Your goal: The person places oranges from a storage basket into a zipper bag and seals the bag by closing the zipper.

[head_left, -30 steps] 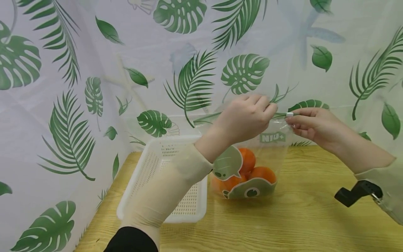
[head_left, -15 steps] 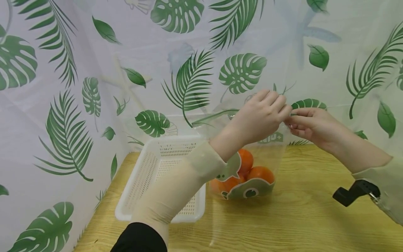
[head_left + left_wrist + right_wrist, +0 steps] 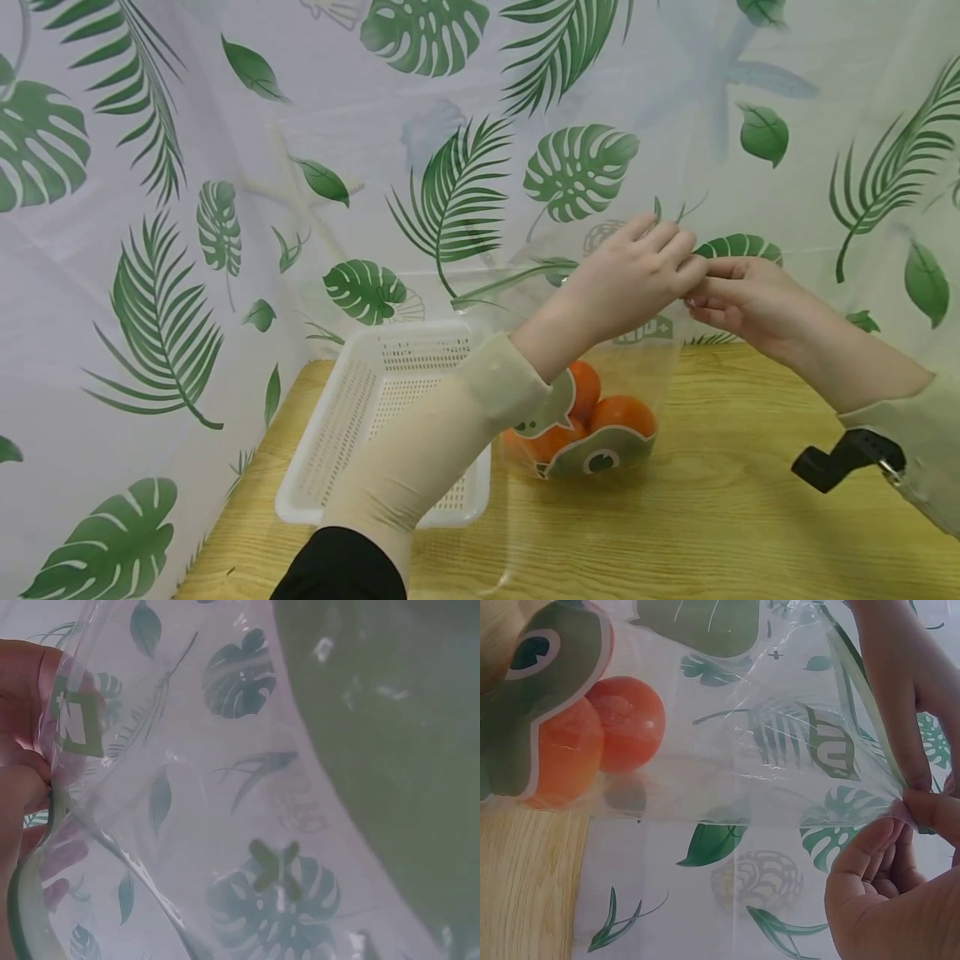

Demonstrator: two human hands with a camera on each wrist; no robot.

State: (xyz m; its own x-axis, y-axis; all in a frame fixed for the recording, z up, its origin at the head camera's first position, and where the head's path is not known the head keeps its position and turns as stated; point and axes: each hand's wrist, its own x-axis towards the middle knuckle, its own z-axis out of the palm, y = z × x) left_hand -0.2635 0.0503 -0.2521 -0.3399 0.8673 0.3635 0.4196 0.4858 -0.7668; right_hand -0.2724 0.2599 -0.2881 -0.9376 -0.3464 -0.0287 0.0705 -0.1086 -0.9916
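A clear zip bag (image 3: 600, 458) with green cartoon print stands on the table, with several round orange fruits (image 3: 622, 415) in its bottom. Its green closure strip (image 3: 517, 282) runs along the top. My left hand (image 3: 633, 279) pinches this strip near the bag's right top corner. Touching or nearly touching it, my right hand (image 3: 750, 300) holds the corner between thumb and fingers. In the right wrist view, the right hand (image 3: 889, 900) grips gathered film, and the fruits (image 3: 634, 724) show through the bag. The fingertips hide the end of the strip.
A white perforated basket (image 3: 300, 467) sits left of the bag, partly behind my left forearm. The wooden table (image 3: 750, 467) meets a leaf-patterned white curtain (image 3: 600, 75) at the back. A black strap mount (image 3: 847, 458) hangs from my right sleeve.
My left hand has slid right along the bag's top edge up to the right hand. A white slider, visible beside the right hand one second ago, is now hidden. The right hand stays nearly still.
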